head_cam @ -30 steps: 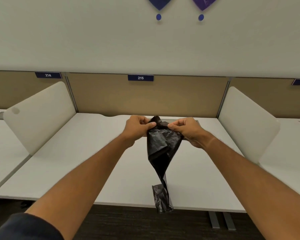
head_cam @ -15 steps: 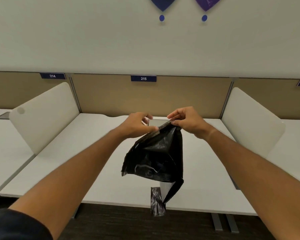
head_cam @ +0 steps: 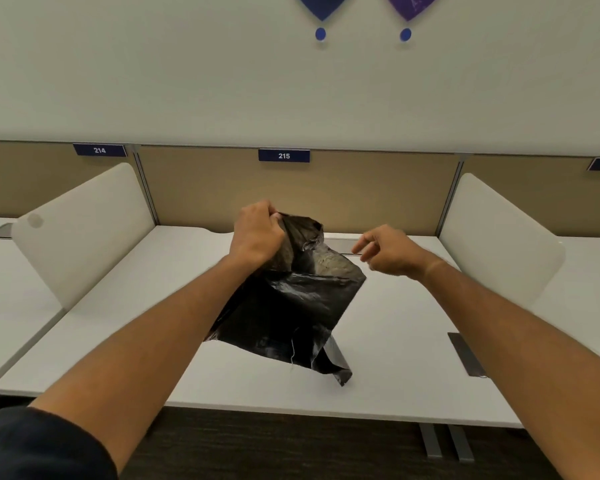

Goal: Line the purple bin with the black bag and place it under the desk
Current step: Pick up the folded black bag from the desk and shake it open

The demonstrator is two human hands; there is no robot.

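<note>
With the left hand [head_cam: 257, 233] pinching the black bag [head_cam: 291, 306] rim above the tabletop [head_cam: 413, 341], the right hand [head_cam: 385, 251], its grip loose and empty, should retake the opposite rim to spread the mouth.

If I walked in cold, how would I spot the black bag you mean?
Find the white desk under the blue label 215, between two white side dividers. Above its middle, the left hand grips the top of the black bag, which hangs crumpled in the air; the right hand is beside it, not touching. It is the only dark, glossy, floppy thing among pale, rigid surfaces.
</note>
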